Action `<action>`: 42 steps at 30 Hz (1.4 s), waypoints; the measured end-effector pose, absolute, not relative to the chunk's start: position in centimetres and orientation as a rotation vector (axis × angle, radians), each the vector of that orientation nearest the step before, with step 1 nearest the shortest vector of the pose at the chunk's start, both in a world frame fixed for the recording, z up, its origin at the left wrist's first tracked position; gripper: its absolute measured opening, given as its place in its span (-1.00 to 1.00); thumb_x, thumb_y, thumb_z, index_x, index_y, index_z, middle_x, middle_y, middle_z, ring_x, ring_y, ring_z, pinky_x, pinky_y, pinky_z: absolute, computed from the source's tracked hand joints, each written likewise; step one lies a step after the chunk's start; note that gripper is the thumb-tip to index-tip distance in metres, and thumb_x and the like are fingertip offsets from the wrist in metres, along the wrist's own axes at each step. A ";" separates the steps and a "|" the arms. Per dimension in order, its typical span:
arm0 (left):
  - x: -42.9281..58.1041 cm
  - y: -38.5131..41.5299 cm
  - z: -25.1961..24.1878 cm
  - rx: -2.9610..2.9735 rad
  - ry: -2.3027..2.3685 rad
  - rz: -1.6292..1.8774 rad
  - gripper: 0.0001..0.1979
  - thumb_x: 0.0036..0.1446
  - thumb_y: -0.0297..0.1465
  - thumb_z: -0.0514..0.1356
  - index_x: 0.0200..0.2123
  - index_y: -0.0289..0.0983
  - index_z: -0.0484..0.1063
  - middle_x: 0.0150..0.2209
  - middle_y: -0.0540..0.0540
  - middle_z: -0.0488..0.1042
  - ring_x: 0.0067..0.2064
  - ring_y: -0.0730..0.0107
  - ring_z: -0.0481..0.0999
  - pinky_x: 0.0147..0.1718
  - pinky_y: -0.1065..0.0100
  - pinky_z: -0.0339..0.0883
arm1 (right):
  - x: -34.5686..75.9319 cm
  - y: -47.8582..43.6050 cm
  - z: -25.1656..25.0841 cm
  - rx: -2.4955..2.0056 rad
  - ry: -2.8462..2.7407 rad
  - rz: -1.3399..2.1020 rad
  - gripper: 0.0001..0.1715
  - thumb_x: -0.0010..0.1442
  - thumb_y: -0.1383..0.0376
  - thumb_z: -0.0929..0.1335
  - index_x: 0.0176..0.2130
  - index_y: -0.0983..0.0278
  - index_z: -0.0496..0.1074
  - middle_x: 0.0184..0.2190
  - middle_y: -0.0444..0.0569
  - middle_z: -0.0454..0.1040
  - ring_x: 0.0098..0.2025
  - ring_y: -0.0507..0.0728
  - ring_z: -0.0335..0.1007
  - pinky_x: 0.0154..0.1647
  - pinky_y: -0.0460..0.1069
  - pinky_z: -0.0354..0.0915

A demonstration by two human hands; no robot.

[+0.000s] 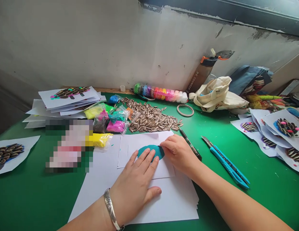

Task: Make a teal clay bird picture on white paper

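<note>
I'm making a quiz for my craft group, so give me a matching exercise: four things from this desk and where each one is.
Things: 1 bangle; 2 craft knife; 3 sunflower seeds; 4 teal clay.

Places: A on the paper, between the left hand and right hand; B beside the clay packets; C on the left wrist; D on the green tabletop, right of the right hand.

Pairs: 1C, 2D, 3B, 4A.

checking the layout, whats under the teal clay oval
The teal clay oval lies on a white paper sheet, with more white sheets stacked beneath. The paper directly under the oval is covered, so any marks there cannot be seen.
</note>
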State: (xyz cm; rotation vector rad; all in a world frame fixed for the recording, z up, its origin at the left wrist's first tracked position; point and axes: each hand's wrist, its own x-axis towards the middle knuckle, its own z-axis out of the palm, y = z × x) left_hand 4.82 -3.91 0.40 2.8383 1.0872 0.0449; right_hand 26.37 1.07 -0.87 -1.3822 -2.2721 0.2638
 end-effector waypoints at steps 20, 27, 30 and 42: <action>4.8 -4.1 0.2 2.830 1.089 0.093 -0.35 0.25 -0.10 0.07 0.30 -0.29 0.07 0.34 -0.21 0.05 0.34 0.01 0.03 0.24 -0.09 -0.01 | 26.3 0.0 -0.5 -1.499 -2.217 0.236 -0.81 0.22 0.41 0.29 -0.34 0.28 0.51 -0.44 -0.03 0.43 -0.33 0.10 0.28 -0.28 -0.02 0.13; 4.8 -4.0 0.2 2.807 1.091 0.123 -0.36 0.24 -0.10 0.07 0.30 -0.26 0.08 0.33 -0.20 0.08 0.34 0.02 0.04 0.24 -0.07 -0.03 | 25.8 -0.4 -0.3 -1.500 -2.230 0.243 -0.78 0.23 0.43 0.26 -0.35 0.27 0.48 -0.43 -0.02 0.42 -0.33 0.11 0.27 -0.26 -0.01 0.15; 4.8 -4.0 0.2 2.801 1.092 0.134 -0.36 0.24 -0.11 0.07 0.30 -0.27 0.09 0.33 -0.20 0.08 0.34 0.02 0.04 0.25 -0.07 -0.05 | 25.7 -0.6 -0.1 -1.526 -2.206 0.241 -0.78 0.23 0.42 0.26 -0.36 0.27 0.47 -0.45 -0.03 0.40 -0.35 0.11 0.25 -0.28 -0.02 0.15; 4.9 -4.0 0.2 2.786 1.101 0.135 -0.36 0.24 -0.11 0.08 0.29 -0.28 0.10 0.33 -0.22 0.09 0.34 0.01 0.05 0.24 -0.07 -0.04 | 25.7 -1.2 0.0 -1.573 -2.172 0.242 -0.79 0.23 0.41 0.27 -0.39 0.27 0.45 -0.48 -0.04 0.39 -0.36 0.10 0.25 -0.31 -0.03 0.14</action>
